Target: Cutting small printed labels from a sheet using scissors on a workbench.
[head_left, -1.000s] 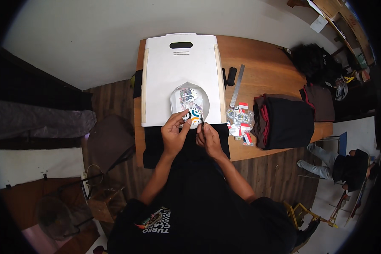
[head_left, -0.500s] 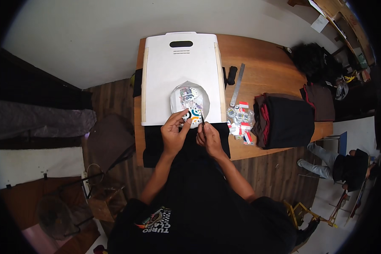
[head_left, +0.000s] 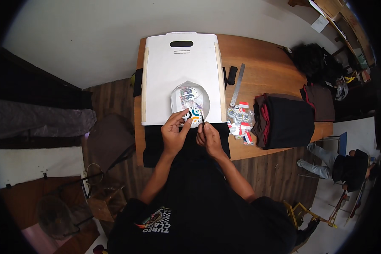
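A printed sheet (head_left: pixel 195 113) with black, teal and orange shapes on white lies over the near part of a round, pale, dish-like area (head_left: pixel 206 98) in a large white panel (head_left: pixel 165 80). My left hand (head_left: pixel 173 132) pinches the sheet's near left edge between thumb and fingers. In my right hand (head_left: pixel 210 137), closed fingers grip a thin dark pen-like tool (head_left: pixel 202 118), its tip at the sheet's right edge. Its exact kind is too small to make out. Beyond the sheet sits a clear, shiny piece with a printed picture (head_left: pixel 188 94).
Right of the panel, the wooden table (head_left: pixel 258 59) holds a steel ruler (head_left: pixel 237 84), a black rolled item (head_left: pixel 232 75), several small plastic packets (head_left: pixel 241 118) and folded dark cloth (head_left: pixel 285 120). Black fabric (head_left: pixel 156 144) hangs at the near edge. Another person (head_left: pixel 347 169) is off to the right.
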The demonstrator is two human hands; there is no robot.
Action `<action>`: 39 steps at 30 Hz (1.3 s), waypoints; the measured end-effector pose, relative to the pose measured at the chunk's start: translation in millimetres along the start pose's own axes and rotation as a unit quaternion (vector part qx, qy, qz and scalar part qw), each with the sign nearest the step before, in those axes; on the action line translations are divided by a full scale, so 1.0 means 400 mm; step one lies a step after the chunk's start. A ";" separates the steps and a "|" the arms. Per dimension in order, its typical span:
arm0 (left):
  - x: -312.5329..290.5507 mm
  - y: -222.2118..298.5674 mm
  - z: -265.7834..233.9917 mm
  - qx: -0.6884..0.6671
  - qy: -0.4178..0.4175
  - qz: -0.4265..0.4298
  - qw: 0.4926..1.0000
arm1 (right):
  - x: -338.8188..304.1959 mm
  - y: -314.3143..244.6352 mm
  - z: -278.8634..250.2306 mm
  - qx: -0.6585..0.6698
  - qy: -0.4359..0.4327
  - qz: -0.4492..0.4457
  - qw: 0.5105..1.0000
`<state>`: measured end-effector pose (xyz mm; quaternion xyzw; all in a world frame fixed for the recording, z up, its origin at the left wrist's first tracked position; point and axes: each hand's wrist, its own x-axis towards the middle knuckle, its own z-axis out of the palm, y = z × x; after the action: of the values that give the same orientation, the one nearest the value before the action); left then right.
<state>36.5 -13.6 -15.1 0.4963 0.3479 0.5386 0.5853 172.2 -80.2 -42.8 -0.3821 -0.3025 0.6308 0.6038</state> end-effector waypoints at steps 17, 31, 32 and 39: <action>0.002 0.001 0.004 0.004 0.003 0.009 1.000 | 0.002 -0.007 -0.002 -0.029 -0.009 -0.004 1.000; 0.000 0.005 0.005 -0.012 0.010 -0.008 1.000 | 0.011 0.005 -0.024 -0.025 0.014 -0.029 0.999; 0.001 0.008 0.005 -0.011 0.010 -0.007 1.000 | 0.019 -0.006 -0.012 -0.025 0.014 -0.029 0.999; 0.002 0.010 0.001 0.006 -0.008 -0.023 1.000 | 0.067 -0.049 -0.010 -0.047 0.074 -0.020 0.996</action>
<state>36.1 -13.1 -10.8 0.4956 0.3578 0.5188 0.5977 186.5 -52.1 -31.4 -0.4496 -0.2941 0.5735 0.6184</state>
